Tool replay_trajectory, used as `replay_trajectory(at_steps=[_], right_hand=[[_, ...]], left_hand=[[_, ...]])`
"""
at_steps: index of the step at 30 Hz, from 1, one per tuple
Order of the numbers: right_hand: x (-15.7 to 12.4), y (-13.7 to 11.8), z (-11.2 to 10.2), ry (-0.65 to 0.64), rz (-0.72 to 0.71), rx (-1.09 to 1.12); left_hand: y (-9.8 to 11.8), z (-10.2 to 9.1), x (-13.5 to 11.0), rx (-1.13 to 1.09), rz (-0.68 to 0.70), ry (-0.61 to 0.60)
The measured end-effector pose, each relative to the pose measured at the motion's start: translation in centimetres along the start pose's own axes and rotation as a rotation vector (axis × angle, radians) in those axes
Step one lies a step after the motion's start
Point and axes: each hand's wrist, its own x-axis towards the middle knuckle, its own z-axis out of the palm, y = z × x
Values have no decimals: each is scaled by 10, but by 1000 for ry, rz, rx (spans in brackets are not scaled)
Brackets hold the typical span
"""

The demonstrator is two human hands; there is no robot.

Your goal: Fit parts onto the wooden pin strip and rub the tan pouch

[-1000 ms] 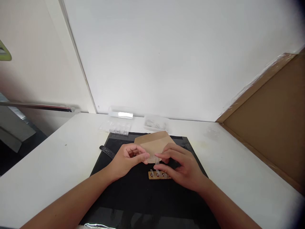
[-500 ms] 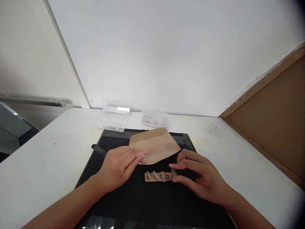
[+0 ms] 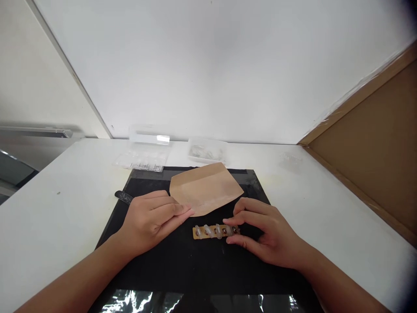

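A short tan strip (image 3: 199,233) lies on the black mat, with several small dark round mounts along it. Clear curved pieces that look like false nail tips (image 3: 208,231) sit across the strip, slanted. My right hand (image 3: 265,232) is at its right end, thumb and index finger closed about one clear nail tip (image 3: 229,230). My left hand (image 3: 153,221) has thumb and fingertips pressed together by the lower left edge of a brown paper sheet (image 3: 206,187); what they hold, if anything, is hidden. Behind the left hand pokes out a black nail file (image 3: 124,197).
The black mat (image 3: 195,269) lies on a white table (image 3: 42,226). At the back stand an open clear case (image 3: 143,158) and a clear box (image 3: 208,150) with transparent pieces inside. A brown-edged panel (image 3: 365,117) rises at the right, a white wall behind.
The view has shifted slightly. My right thumb and index finger have moved a little left along the strip, and its end mount now shows. My left fingertips have drawn slightly left and down.
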Motion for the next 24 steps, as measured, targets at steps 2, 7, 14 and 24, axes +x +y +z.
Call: replay_trajectory(at_steps=[2,7,14,24], right_hand=[[0,0,1,-6,8,0],[0,1,4,-22,18,-10],[-1,3,4,-69,41,-24],[-1,5,4,-80,25,-44]], left_hand=[[0,0,0,19,-4,11],[-1,0,-1,43,-6,43],[0,-1,0,86,8,57],[0,0,-1,156,-40,91]])
